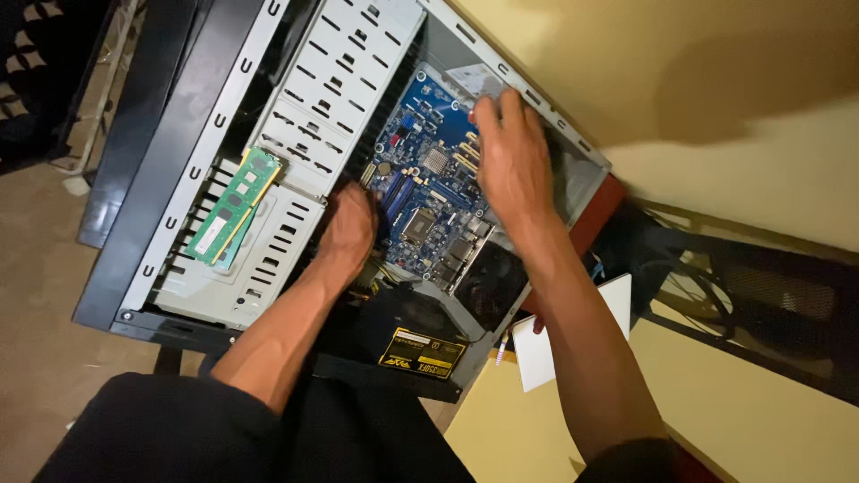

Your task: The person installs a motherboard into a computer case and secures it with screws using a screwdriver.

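An open computer case (170, 224) lies on its side, showing a blue motherboard (428, 192) inside. My left hand (347, 231) reaches down at the board's near left edge, fingers curled and hidden against the drive cage; what it grips cannot be seen. My right hand (510, 152) lies flat over the board's right side near the expansion slots, fingertips at the far edge. Two green memory sticks (234, 207) rest loose on the grey drive cage (268, 259) to the left. A black power supply (412, 344) sits at the near end.
A white card or paper (573, 335) lies on the yellow table (734, 402) beside the case. A dark red object (598, 215) is behind the case's right wall. Black chair legs or a frame (752, 286) stand at the right. Beige floor (36, 295) is at the left.
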